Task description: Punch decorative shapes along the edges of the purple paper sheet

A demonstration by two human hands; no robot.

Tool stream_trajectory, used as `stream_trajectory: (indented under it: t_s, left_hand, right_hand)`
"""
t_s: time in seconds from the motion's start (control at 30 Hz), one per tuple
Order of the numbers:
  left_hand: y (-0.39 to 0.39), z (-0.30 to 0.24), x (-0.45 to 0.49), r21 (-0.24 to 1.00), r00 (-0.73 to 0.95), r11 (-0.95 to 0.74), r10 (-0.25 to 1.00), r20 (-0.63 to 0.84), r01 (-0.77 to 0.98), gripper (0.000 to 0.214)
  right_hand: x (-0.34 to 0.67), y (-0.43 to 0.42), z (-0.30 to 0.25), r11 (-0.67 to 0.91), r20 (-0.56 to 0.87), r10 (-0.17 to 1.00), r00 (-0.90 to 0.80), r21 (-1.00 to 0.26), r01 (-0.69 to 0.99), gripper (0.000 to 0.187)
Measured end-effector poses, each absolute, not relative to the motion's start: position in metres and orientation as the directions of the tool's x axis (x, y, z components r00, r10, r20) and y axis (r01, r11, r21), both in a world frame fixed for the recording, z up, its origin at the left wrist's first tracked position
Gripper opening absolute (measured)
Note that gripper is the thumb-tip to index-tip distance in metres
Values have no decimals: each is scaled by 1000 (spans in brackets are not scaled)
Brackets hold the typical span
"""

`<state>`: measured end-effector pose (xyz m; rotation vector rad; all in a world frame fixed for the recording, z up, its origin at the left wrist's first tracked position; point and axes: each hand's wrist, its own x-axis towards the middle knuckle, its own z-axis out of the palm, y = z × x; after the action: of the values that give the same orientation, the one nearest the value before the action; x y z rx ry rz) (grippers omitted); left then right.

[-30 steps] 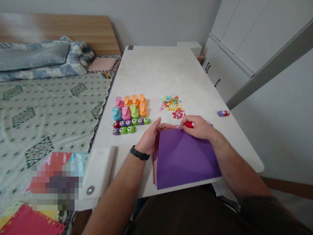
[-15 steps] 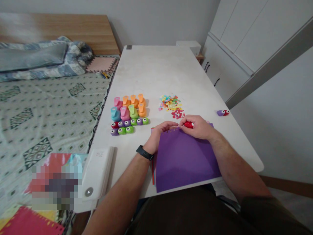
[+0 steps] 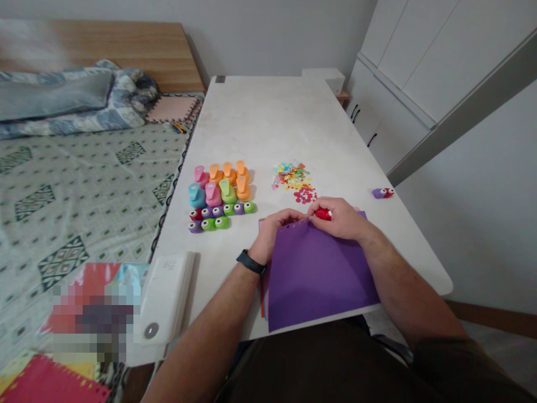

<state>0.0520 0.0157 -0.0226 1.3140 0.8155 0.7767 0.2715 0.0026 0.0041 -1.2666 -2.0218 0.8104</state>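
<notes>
A sheet of purple paper [image 3: 321,274] lies over other coloured sheets at the table's near edge, with small punched holes along its far edge. My left hand [image 3: 279,226] is closed on that far edge at the left, its fingers partly hidden behind the paper. In my right hand [image 3: 342,218], closed around it, is a small red craft punch [image 3: 323,214], placed at the paper's far edge. My two hands' fingertips nearly meet there. Just beyond them lies a pile of red paper cutouts [image 3: 305,194], touching a larger heap of multicoloured cutouts [image 3: 291,174].
Large lever punches [image 3: 213,193] and small punches [image 3: 221,222] stand in rows at the left. Nearer me is a white device [image 3: 168,296]. Two small punches [image 3: 383,193] sit by the right edge of the white table [image 3: 260,117]. Punched sheets [image 3: 54,380] lie at lower left.
My left hand and wrist have shifted very slightly to the right, and the paper's far edge tilts a little differently. The right hand keeps its place with the red punch.
</notes>
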Motion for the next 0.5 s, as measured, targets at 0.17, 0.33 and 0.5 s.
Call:
stream_trajectory:
  t_s: [0.17,0.33,0.5]
  left_hand:
    - [15,-24,53,995,526,100,847,-71,-27,31]
    - [15,-25,54,994,526,111,846,-87,-15,29]
    - [15,-25,55,992,541,121,837,-78,-44,31]
  right_hand:
    - [272,2,5,362,179,915,-361,-758,542,8]
    - [271,3,4,363,183,916,-358,-760,539,7]
    - [270,2,3,366,183,914,-362,-756,542,6]
